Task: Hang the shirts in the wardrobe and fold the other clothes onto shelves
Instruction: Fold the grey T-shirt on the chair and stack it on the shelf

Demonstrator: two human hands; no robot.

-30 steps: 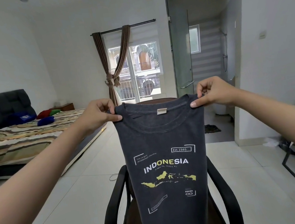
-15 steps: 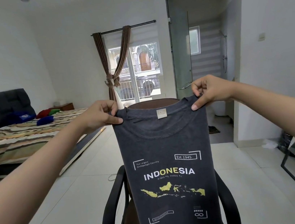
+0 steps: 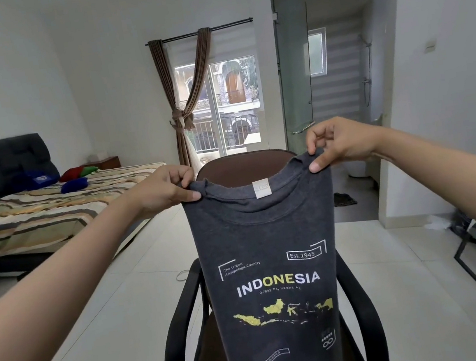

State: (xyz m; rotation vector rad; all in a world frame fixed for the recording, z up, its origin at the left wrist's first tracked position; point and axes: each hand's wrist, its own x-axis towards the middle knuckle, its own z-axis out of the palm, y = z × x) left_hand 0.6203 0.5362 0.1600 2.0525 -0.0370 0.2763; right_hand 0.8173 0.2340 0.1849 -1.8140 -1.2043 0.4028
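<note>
Bedroom, both hands (image 3: 336, 142) pinching tee (image 3: 269, 267) shoulders

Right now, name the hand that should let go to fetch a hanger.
Either: left hand and right hand pinch the shirt shoulders alike, and no hanger is in view.

shirt (image 3: 266, 237) before chair (image 3: 247, 166), bed (image 3: 51, 206) left

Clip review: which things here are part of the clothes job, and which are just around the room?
In the job:
- grey T-shirt
- left hand, pinching one shoulder
- right hand, pinching the other

Just around:
- office chair
- bed
- curtain
- glass door
</note>
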